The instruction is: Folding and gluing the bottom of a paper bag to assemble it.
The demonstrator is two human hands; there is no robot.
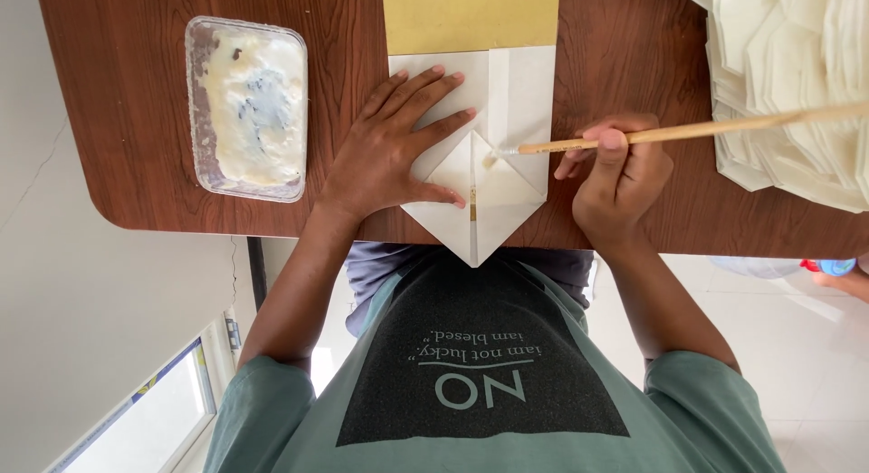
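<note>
White paper: a folded sheet [507, 120] lies flat on the table, with its pointed end sticking just over the table edge, toward the person.
Landmark: every place below is told from this paper.
Left hand: the left hand [398, 152] lies flat on the paper's left half, fingers spread apart. I think it presses down so the paper cannot slide or pop open.
Right hand: the right hand [620, 174] is just beside the paper's right edge. Its fingers are pinched shut on a thin wooden brush [670, 133], held like a pencil.
Brush tip: the tip touches the paper near the middle, by the folded flaps. I think it is held low and slanted so it wipes only along the fold.
Tub: a clear tub [246, 106] with white paste in it sits well to the left of the paper, past the left hand, where the paste will not smear the sheet.
Yellow sheet: a yellow sheet [471, 16] touches the paper's far end.
Stack: a pile of white folded pieces [797, 84] sits to the right of the paper, past the brush hand.
Table: the brown wood table [127, 120] holds all of it.
</note>
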